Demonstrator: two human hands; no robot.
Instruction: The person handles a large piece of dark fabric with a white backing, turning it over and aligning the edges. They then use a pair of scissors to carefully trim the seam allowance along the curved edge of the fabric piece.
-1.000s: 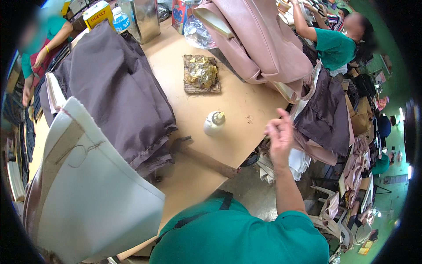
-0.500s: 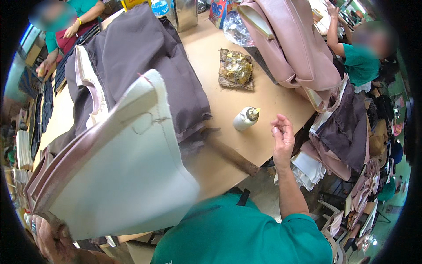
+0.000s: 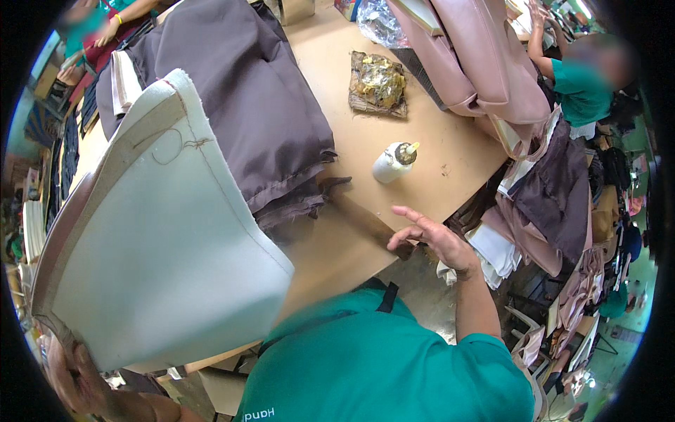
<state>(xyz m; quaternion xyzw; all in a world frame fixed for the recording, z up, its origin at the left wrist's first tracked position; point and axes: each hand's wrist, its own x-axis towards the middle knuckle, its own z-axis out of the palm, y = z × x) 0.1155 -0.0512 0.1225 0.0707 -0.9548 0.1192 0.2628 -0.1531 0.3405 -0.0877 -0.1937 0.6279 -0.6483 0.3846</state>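
1. The table carries a heap of dark brown fabric.
2. A large white padded panel is raised over the table's near edge; the left hand has its grip clenched on the lower corner.
3. The right hand, grip released with fingers spread, reaches for a dark strip at the edge. Likely step: picking it up, which calls for a pinch.
4. A white squeeze bottle stands nearby.
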